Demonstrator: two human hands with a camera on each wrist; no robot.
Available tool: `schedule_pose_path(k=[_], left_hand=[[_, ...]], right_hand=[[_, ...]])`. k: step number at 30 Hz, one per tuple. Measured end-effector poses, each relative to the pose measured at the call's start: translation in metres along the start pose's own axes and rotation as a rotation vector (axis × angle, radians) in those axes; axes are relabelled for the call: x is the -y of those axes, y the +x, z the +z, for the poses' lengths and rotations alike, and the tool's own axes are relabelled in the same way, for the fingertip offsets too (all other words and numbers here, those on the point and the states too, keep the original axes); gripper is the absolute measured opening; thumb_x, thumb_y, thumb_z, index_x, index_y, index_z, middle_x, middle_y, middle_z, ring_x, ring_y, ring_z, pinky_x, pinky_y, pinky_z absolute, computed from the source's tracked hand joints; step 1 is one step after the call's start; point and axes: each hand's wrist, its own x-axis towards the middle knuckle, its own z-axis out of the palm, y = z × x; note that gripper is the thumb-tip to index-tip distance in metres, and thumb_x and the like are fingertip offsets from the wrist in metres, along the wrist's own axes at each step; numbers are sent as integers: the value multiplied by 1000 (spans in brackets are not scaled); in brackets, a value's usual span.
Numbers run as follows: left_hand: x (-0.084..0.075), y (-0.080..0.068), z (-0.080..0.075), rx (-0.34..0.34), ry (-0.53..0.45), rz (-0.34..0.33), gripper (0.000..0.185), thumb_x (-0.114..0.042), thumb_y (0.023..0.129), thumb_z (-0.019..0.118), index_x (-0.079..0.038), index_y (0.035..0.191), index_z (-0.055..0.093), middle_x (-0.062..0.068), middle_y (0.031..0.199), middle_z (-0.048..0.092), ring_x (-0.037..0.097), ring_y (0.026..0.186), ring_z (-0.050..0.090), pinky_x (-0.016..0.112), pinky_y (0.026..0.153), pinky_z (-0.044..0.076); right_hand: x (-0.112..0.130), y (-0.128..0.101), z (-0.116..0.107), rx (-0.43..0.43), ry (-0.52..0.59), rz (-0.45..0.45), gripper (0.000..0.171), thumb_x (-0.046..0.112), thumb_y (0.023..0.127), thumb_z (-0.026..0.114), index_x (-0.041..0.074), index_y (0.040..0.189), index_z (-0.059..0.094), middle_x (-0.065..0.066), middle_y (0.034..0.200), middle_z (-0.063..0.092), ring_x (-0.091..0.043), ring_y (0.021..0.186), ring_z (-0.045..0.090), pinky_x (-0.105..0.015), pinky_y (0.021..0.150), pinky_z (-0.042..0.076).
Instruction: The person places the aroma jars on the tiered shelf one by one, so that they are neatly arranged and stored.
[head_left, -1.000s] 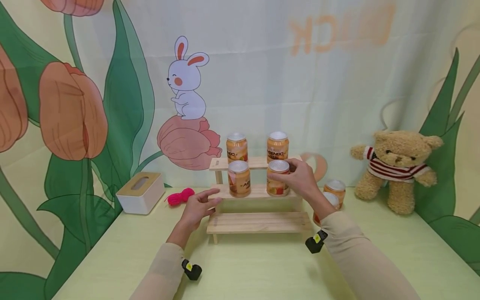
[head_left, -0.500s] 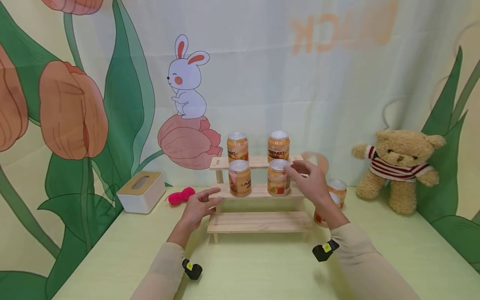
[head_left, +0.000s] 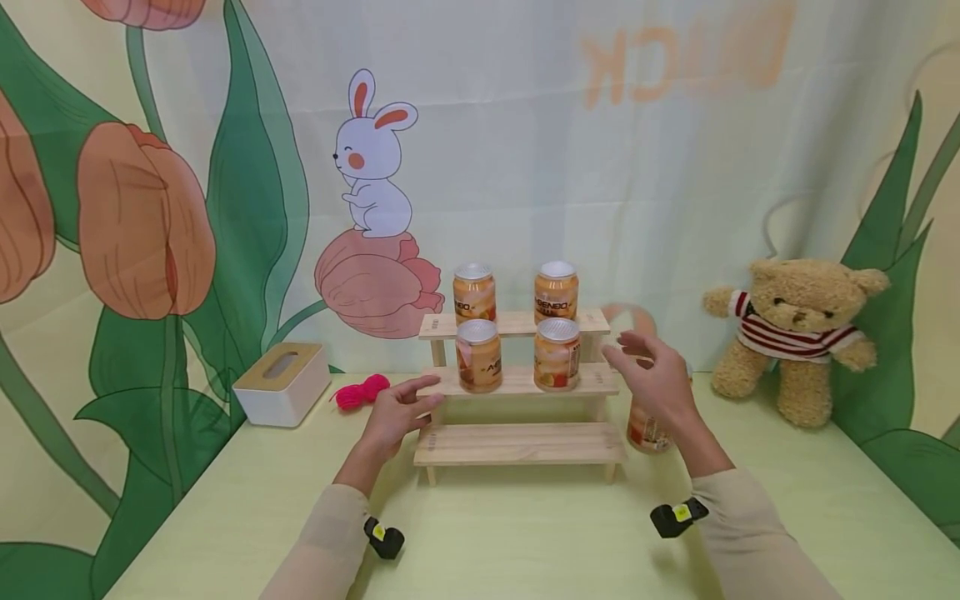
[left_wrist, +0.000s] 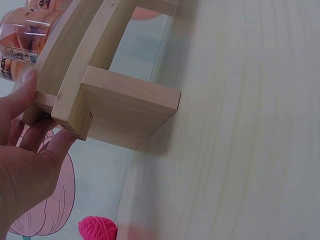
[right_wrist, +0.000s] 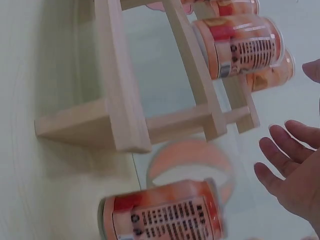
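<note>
Cans (head_left: 557,354) labelled "ABENBO", wooden rack (head_left: 517,382)

Table (head_left: 525,533) bears rack (head_left: 517,443), tissue box (head_left: 281,385), teddy (head_left: 795,333).

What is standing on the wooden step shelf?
Four orange cans stand on the wooden step shelf: two on the top step, two on the middle step. The bottom step holds nothing visible.
</note>
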Motion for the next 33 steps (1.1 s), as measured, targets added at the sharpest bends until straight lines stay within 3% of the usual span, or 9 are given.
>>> schedule_pose_path(k=[9,14,18,23,33], left_hand=[[-1,1,1,-12,3,-5,42,-14,91,75,-9,132,67,11,128,61,40,120,59,50,95,50],[0,1,1,-17,4,2,42,-14,91,75,-8,132,66,11,124,61,32,113,63,51,95,50],[1,1,1,-18,0,6,42,-12,91,75,-7,131,66,12,123,62,25,106,66,51,95,51],[1,1,1,-15,-5,4,41,-13,90,75,-9,130,68,10,127,61,30,111,64,52,94,51],[1,0,1,-10,-7,24,41,-12,91,75,-6,131,66,9,107,67,23,102,68,52,94,51]], right_hand=[[-21,-6,-21,-31,-82,66,68,48,94,66,0,141,52,-20,139,54,-39,129,46,-57,103,40],[-37,-8,-28,-30,-115,103,74,51,92,68,0,142,49,-23,143,48,-43,131,44,-60,100,41],[-50,-11,-30,-5,-130,127,80,53,90,69,0,145,46,-25,146,44,-45,133,41,-63,100,40],[-62,-15,-29,38,-109,174,88,55,88,71,2,150,40,-25,150,40,-44,134,40,-62,100,42],[-72,-16,-24,17,-122,115,86,46,85,79,0,148,42,-23,142,52,-42,127,50,-59,96,46]])
